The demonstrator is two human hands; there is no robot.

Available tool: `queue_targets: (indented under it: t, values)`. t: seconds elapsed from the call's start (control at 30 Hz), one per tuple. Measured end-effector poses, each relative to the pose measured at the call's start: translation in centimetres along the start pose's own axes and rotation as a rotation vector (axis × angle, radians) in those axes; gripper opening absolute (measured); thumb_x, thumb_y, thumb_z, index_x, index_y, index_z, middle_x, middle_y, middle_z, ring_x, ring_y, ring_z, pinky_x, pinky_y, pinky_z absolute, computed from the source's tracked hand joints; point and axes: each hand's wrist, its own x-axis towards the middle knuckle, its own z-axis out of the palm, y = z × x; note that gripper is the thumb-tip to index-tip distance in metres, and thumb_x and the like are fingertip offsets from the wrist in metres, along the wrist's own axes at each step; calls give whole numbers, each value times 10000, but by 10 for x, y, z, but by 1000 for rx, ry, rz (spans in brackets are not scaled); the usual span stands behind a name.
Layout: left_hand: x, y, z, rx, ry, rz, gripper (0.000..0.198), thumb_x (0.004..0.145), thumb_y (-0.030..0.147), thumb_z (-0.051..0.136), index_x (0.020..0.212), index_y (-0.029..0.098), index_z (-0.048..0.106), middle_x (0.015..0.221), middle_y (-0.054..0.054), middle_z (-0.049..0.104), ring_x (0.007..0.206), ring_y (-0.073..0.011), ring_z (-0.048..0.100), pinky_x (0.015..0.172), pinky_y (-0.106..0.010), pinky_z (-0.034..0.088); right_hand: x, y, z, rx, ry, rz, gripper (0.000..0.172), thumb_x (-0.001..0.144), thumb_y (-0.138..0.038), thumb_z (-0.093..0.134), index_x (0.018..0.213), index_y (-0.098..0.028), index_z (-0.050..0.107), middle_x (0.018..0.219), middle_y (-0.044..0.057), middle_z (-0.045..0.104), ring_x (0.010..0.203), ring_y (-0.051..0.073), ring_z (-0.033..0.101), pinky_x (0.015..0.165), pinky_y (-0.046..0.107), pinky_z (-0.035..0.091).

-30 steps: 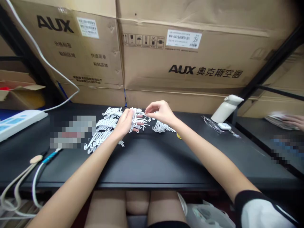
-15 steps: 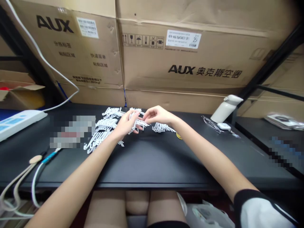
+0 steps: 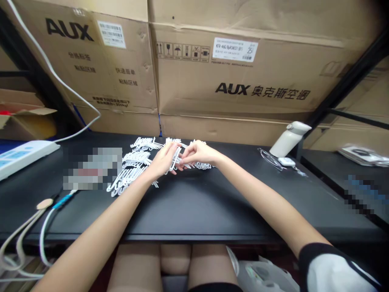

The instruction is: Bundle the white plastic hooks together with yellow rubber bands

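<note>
My left hand [image 3: 164, 159] is closed around a small bundle of white hooks [image 3: 175, 158], held just above the black table. At the right end of that bundle, my right hand [image 3: 199, 154] pinches with thumb and forefinger; its fingertips meet the hook ends. Several groups of similar white hooks [image 3: 130, 172] lie in rows beside and behind my left hand. Another group of white hooks [image 3: 204, 165] rests under my right hand, partly covered by it. How many hooks are held cannot be made out.
The black table [image 3: 194, 202] backs onto large cardboard boxes [image 3: 243, 97]. A pale bottle [image 3: 288, 140], glasses [image 3: 270, 159] and a small white case [image 3: 286, 162] stand at right. At left are a power strip [image 3: 27, 156], a blurred-out object [image 3: 94, 168] and cables [image 3: 45, 231].
My right hand has lowered slightly and its fingertips have moved a little left along the hooks. The hooks in my left hand have tilted. A yellow object by my right wrist is now hidden.
</note>
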Motion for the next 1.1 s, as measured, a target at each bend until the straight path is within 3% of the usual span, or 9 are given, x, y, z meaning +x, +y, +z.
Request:
queue_targets:
  t: [0.23,0.47,0.63,0.77,1.1]
  values:
    - [-1,4,1,-6,17,-77,400,943,385,420,1303,233,504,921,-90,663,678,-231,691,414,-294,540,3,4,-2,-6,-93,42,176,649,-298,756,702,-138,705,656,6,671,588,83,581,550,179,473]
    - [-2,8,-1,-96,52,-126,439,928,393,482,1339,239,508,1018,-98,667,690,-188,674,487,-298,584,4,6,1,-3,-31,-7,155,634,-283,758,669,-147,693,604,-16,635,579,91,566,544,196,460]
    - [-2,6,0,-86,0,-119,457,929,419,478,1358,261,497,877,-71,672,627,-186,675,498,-299,582,0,-1,2,-60,-126,-7,146,688,-256,708,794,-156,717,716,11,690,626,105,589,544,194,469]
    - [-4,7,1,-75,-42,-125,443,942,377,458,1354,220,499,772,-66,674,560,-187,663,480,-299,567,-2,-5,4,-89,-186,-10,93,700,-184,656,757,-134,710,706,25,699,623,102,592,570,195,474]
    - [-2,6,1,-66,-8,-114,476,930,403,483,1370,222,488,777,-65,697,587,-208,684,502,-308,570,-1,0,10,-22,-99,-26,179,696,-290,694,734,-117,715,608,-4,631,573,95,556,602,228,491]
